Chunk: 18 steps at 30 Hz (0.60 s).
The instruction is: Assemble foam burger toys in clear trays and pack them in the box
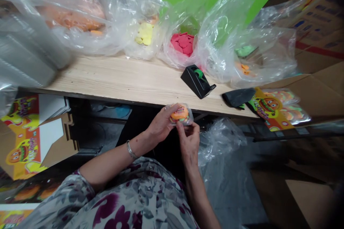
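Note:
Both my hands hold a small clear plastic case (181, 114) with an orange burger-shaped toy inside, just below the front edge of the wooden table (120, 78). My left hand (161, 123) wraps its fingers round the case's left side. My right hand (189, 139) pinches the case's lower edge from beneath. A bracelet sits on my left wrist.
A black tape dispenser (197, 80) stands on the table near the edge. Clear bags hold yellow (145, 34), red (183, 43), orange (72, 19) and green pieces (245, 50). A packed burger-toy card (276, 109) lies at right. Printed cartons (24, 139) lean at left. A loose plastic bag (220, 139) hangs below the table.

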Tool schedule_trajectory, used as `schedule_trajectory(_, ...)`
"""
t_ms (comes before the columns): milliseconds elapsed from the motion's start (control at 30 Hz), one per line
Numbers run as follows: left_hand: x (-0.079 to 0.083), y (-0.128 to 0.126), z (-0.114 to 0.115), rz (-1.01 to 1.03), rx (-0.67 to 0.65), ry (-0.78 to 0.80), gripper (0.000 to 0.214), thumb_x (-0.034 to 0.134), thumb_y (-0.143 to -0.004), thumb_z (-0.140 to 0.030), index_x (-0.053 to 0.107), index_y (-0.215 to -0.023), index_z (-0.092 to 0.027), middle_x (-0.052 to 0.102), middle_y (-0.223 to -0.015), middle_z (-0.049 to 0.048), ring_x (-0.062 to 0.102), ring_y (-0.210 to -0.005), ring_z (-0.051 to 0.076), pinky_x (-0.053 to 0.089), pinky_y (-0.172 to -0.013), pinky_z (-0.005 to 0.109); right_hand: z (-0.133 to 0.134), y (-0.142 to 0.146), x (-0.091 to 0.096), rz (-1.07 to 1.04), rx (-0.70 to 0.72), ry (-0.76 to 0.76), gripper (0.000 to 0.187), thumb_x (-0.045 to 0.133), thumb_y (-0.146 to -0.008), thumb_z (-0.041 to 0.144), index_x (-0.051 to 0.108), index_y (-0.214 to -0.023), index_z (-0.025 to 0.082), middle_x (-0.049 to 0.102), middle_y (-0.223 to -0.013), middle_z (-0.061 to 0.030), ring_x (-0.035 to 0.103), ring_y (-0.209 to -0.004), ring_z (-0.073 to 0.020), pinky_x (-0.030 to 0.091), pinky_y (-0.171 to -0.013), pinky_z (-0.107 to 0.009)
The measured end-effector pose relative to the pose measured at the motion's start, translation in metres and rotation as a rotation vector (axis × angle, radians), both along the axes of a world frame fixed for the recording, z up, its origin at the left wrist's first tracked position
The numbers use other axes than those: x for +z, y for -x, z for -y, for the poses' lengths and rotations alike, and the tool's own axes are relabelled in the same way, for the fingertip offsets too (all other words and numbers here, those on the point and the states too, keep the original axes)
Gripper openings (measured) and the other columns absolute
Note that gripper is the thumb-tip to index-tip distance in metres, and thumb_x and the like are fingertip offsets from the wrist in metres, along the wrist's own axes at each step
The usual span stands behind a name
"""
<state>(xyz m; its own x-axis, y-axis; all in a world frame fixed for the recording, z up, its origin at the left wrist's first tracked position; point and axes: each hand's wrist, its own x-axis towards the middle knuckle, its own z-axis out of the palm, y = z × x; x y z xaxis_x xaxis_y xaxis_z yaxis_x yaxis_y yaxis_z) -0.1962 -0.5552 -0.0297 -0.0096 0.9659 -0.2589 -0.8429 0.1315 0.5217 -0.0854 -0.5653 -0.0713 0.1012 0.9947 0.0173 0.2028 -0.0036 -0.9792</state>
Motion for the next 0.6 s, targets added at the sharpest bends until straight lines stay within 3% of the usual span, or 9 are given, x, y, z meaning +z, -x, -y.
schedule_trajectory(67,-0.001,0.003,-0.002,0.006,-0.011,0.006,0.016,0.068,-0.075,-0.026,0.068,-0.081,-0.012,0.067,-0.083,0.0051,0.06,-0.074,0.013,0.048,-0.069,0.024,-0.004,0.002,-0.002,0.082,-0.066,-0.189,0.052,0.072,-0.066,0.048,0.044,-0.1,0.019,0.048,-0.125,-0.0149,0.056,-0.091,-0.0191,0.047,-0.078,-0.036)
schedule_trajectory(133,-0.002,0.005,-0.004,0.022,-0.037,0.034,0.013,0.066,-0.077,-0.024,0.067,-0.082,-0.011,0.067,-0.083,0.0055,0.061,-0.073,0.013,0.049,-0.069,0.025,-0.009,0.002,-0.006,0.148,-0.098,-0.421,0.05,0.072,-0.067,0.045,0.041,-0.099,0.021,0.034,-0.137,-0.0179,0.05,-0.111,-0.0259,0.042,-0.092,-0.047)
schedule_trajectory(233,-0.006,0.008,-0.007,0.086,-0.114,0.1,0.012,0.062,-0.081,-0.022,0.066,-0.083,-0.011,0.067,-0.086,0.007,0.062,-0.074,0.014,0.051,-0.07,0.026,-0.018,-0.003,-0.013,0.234,-0.083,-0.768,0.036,0.069,-0.074,0.04,0.045,-0.094,0.023,0.029,-0.138,-0.0135,0.04,-0.124,-0.0316,0.036,-0.097,-0.055)
schedule_trajectory(300,-0.009,0.009,-0.007,0.141,-0.178,0.124,0.013,0.059,-0.083,-0.022,0.066,-0.084,-0.011,0.067,-0.087,0.0073,0.061,-0.073,0.013,0.051,-0.064,0.023,-0.024,-0.009,-0.018,0.337,-0.005,-0.914,0.018,0.064,-0.078,0.033,0.053,-0.088,0.025,0.035,-0.132,-0.0087,0.042,-0.122,-0.0309,0.039,-0.095,-0.054)
schedule_trajectory(367,-0.011,0.011,-0.006,0.178,-0.238,0.127,0.013,0.058,-0.084,-0.022,0.065,-0.083,-0.011,0.066,-0.083,0.0061,0.06,-0.066,0.011,0.048,-0.055,0.019,-0.03,-0.016,-0.02,0.459,0.102,-0.986,0.005,0.063,-0.08,0.028,0.061,-0.083,0.026,0.044,-0.123,-0.0064,0.046,-0.116,-0.0288,0.043,-0.092,-0.051)
schedule_trajectory(433,-0.011,0.012,-0.005,0.183,-0.286,0.135,0.013,0.058,-0.084,-0.022,0.065,-0.082,-0.012,0.064,-0.076,0.004,0.056,-0.057,0.008,0.043,-0.049,0.018,-0.037,-0.024,-0.016,0.537,0.208,-1.027,0.006,0.065,-0.079,0.028,0.066,-0.085,0.028,0.05,-0.119,-0.0055,0.049,-0.113,-0.0272,0.045,-0.091,-0.049)
schedule_trajectory(600,-0.007,0.013,-0.004,0.059,-0.322,0.117,0.013,0.058,-0.084,-0.022,0.065,-0.089,-0.012,0.065,-0.08,0.0043,0.057,-0.062,0.009,0.047,-0.058,0.02,-0.047,-0.032,0.003,0.455,0.38,-1.095,0.02,0.068,-0.078,0.022,0.07,-0.093,0.035,0.049,-0.131,0.0004,0.044,-0.12,-0.0258,0.043,-0.096,-0.048)
